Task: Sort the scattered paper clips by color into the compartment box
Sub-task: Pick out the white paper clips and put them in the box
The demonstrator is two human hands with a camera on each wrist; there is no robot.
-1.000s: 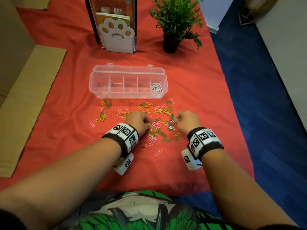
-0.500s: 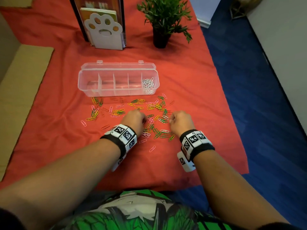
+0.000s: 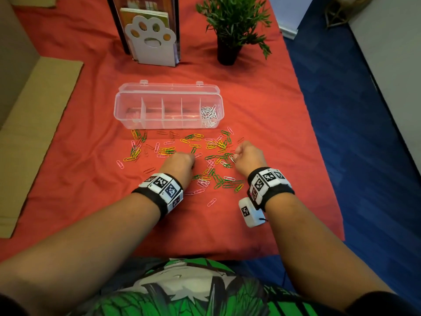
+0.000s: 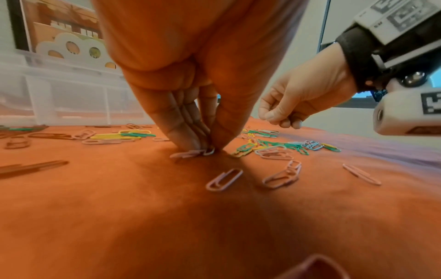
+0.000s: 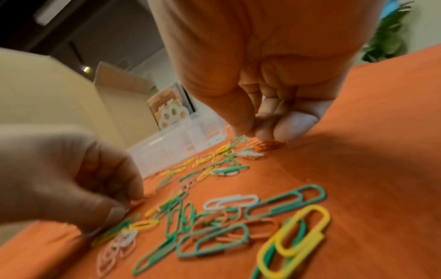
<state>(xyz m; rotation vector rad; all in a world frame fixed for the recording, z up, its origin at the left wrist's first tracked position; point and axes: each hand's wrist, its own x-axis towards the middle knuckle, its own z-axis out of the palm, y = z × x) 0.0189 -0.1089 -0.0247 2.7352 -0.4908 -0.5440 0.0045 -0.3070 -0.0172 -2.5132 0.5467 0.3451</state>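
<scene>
The clear compartment box [image 3: 136, 106] stands open on the red cloth, with white clips [image 3: 208, 112] in its rightmost compartment. Green, yellow, pink, red and white paper clips [image 3: 211, 147] lie scattered in front of it. My left hand [image 3: 180, 160] reaches down into the pile; in the left wrist view its thumb and fingertips [image 4: 190, 141] pinch a pale clip [image 4: 209, 151] that still touches the cloth. My right hand [image 3: 248, 155] hovers just above the pile's right side with its fingers [image 5: 293, 120] curled against the thumb. No clip shows between them. A white clip [image 5: 250, 154] lies just ahead.
A paw-shaped white holder [image 3: 151, 42] and a potted plant [image 3: 230, 26] stand behind the box. Cardboard [image 3: 34, 115] lies along the left edge of the cloth. The table's right edge drops to blue floor [image 3: 364, 156].
The head view has shifted. My right hand has crept slightly toward the box. My left hand stays in the pile and has hardly moved.
</scene>
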